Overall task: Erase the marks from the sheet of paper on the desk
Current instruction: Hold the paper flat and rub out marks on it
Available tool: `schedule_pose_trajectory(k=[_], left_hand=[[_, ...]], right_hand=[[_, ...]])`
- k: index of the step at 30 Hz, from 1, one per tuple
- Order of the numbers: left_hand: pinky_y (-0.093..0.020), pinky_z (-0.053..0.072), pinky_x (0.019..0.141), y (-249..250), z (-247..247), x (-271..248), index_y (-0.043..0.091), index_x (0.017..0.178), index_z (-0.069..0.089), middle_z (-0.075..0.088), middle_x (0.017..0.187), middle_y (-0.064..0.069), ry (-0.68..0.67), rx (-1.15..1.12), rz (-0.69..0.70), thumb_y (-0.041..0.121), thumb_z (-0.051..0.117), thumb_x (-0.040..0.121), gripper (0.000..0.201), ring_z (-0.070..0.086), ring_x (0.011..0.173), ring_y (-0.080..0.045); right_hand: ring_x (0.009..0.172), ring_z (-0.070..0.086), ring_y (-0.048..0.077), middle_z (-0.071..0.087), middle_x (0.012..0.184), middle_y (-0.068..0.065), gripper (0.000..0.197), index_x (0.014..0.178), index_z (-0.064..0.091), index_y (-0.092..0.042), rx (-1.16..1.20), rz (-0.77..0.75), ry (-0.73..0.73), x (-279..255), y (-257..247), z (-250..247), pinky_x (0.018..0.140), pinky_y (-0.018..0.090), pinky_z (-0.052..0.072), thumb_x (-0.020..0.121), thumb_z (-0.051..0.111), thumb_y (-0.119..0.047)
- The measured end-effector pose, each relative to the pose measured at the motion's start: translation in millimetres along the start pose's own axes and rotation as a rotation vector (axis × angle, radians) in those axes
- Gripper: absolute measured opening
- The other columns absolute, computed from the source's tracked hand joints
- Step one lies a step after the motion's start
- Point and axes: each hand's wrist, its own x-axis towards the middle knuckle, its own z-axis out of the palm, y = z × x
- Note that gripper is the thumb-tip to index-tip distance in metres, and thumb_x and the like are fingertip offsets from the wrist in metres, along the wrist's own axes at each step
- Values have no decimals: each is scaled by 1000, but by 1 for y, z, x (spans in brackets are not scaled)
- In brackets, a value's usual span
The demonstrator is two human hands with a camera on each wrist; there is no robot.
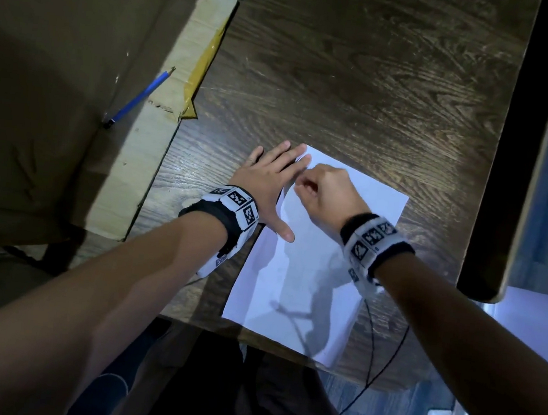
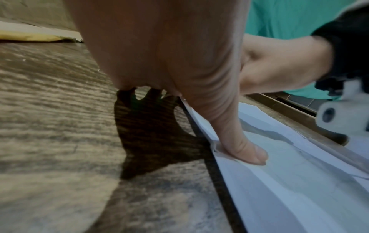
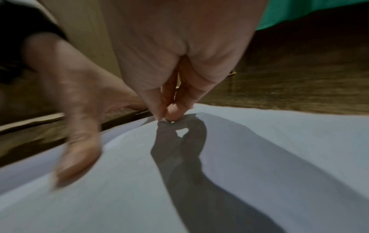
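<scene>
Right hand [image 1: 323, 192] pinches something tiny (an eraser, presumably; too small to tell) against the sheet of paper [image 1: 322, 280] on the desk [image 1: 363, 81]. Left hand [image 1: 268, 186] lies flat, pinning its edge. Short, light strokes would best avoid creasing.

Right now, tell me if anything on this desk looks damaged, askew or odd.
The sheet of paper lies askew, its near corner overhanging the desk edge, and it buckles off the wood beside the left hand pressing it. The right hand pinches something too small to identify. No marks are readable.
</scene>
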Motion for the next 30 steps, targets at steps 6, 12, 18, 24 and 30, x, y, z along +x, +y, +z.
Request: schedule_pose_trajectory(k=[6,12,18,24,30], left_hand=[[-52,2,122,1,-1,0,29,159,-6,-14,165,13,-3,25,1,91,68,42,152,-11,153,-17],[-50,1,123,3,-3,-1,30,158,-7,-14,165,14,-15,13,-5,90,70,42,152,-12,152,-16],[-51,1,123,3,-4,-1,27,159,-8,-15,165,12,-20,50,-6,90,68,45,151,-12,152,-17],[-49,1,123,4,-4,-1,28,158,-10,-15,165,13,-30,42,-10,90,69,44,152,-12,152,-16],[-50,1,123,5,-5,-1,27,159,-8,-15,165,12,-28,64,-25,89,70,45,151,-12,152,-16]], right_hand=[[69,54,18,60,77,3,16,80,67,-11,21,71,65,-9,-2,18,64,27,42,91,56,-15],[60,53,24,59,65,4,22,66,55,-21,-4,51,23,10,-6,1,57,33,44,85,53,-11],[68,57,24,63,76,7,18,76,65,-10,-8,100,43,-17,-11,16,63,37,50,88,52,-11],[63,52,23,55,70,2,24,68,52,-22,-38,67,44,12,-5,2,61,30,43,89,53,-13],[69,58,24,63,77,6,17,74,64,-12,-11,93,-10,-26,-15,27,62,37,51,84,51,-11]])
